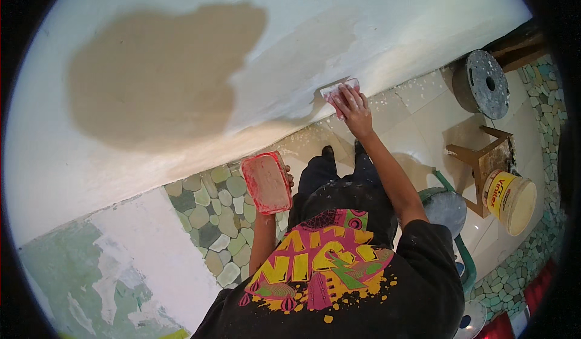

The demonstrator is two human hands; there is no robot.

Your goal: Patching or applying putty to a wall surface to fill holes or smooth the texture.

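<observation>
My right hand (354,112) grips a putty spreader (333,92), pinkish-red and smeared with white, pressed to the pale wall (405,18) just above the floor. Its fingers are curled over the tool and dusted white. My left hand (288,176) holds a red rectangular tub (266,183) of pinkish-beige paste, its fingers wrapped round the right side. The tub is lower and left of my right hand, in front of my dark trousers. A large shadow falls on the wall, beside a slightly darker smooth patch.
Speckled tiles (411,91) and pebble flooring (215,224) lie below. To the right stand a round metal object (487,82), a wooden stool (475,157), a yellow-labelled bucket (517,209) and a green-framed object with a grey round top (442,209). A patchy green-and-white surface (109,266) fills the lower left.
</observation>
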